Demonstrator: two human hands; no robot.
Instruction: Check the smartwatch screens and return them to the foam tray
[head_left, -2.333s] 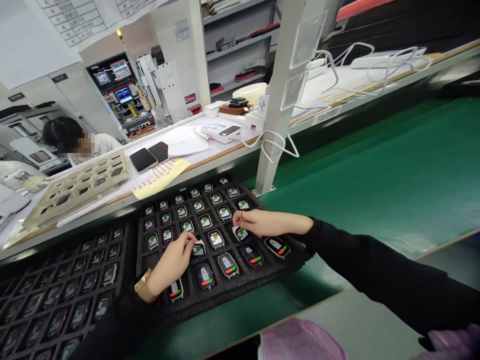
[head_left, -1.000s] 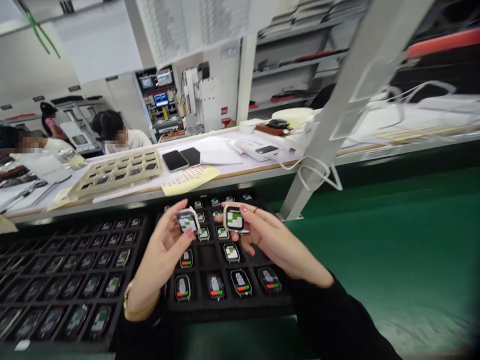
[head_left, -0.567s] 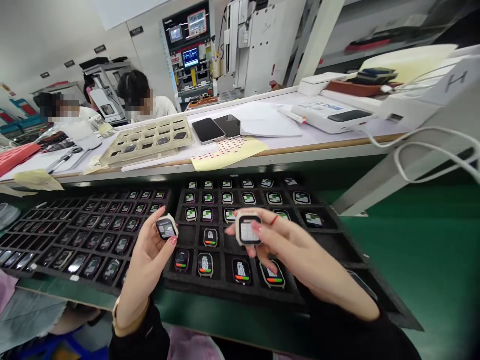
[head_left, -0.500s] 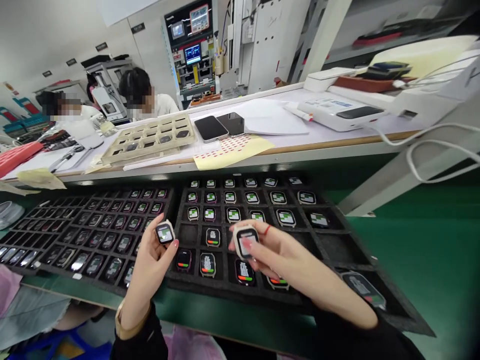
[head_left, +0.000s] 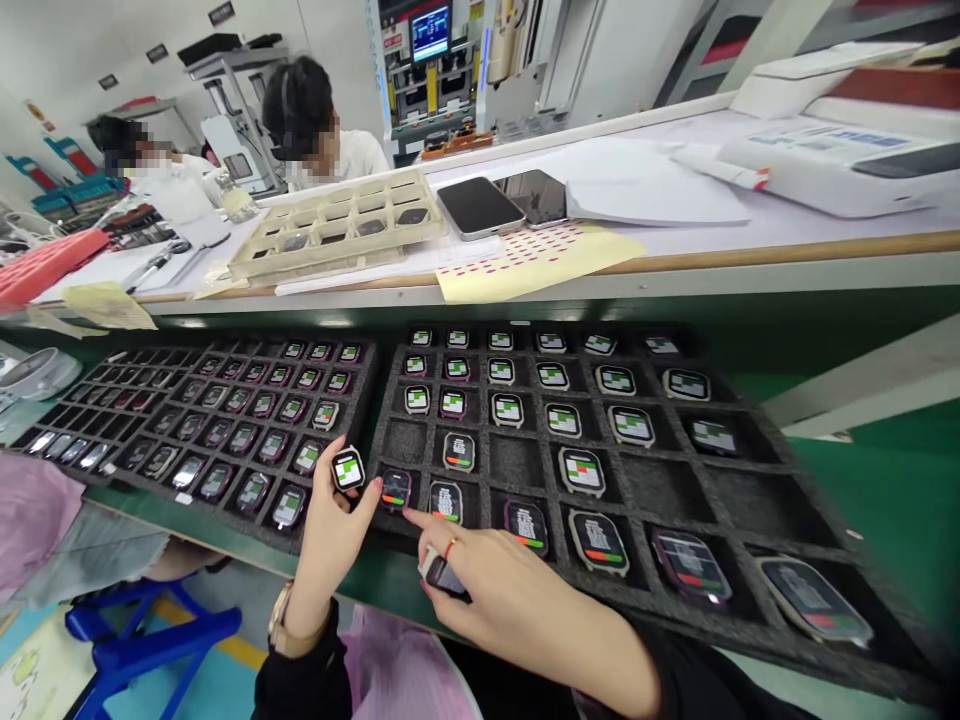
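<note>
My left hand [head_left: 330,530] holds a small square watch body [head_left: 348,469] with a lit green and white screen, raised over the gap between two black foam trays. My right hand [head_left: 499,595] grips a second watch body [head_left: 444,576] low at the near edge of the right tray [head_left: 517,465], its forefinger stretched toward the front row. That tray's pockets hold several lit watch bodies, some green, some with red bars; a few pockets are bare. The left tray [head_left: 373,368] holds several darker units.
A raised white bench behind the trays carries a beige tray [head_left: 334,225], two phones [head_left: 480,207], a yellow label sheet [head_left: 536,262] and a white device [head_left: 825,150]. Two people [head_left: 319,125] sit beyond it. Green belt [head_left: 892,470] lies to the right; a blue stool [head_left: 142,625] below left.
Both hands lifted a watch body each from the right tray, then came down and left toward the near edge. The view swung left and closer to the trays.
</note>
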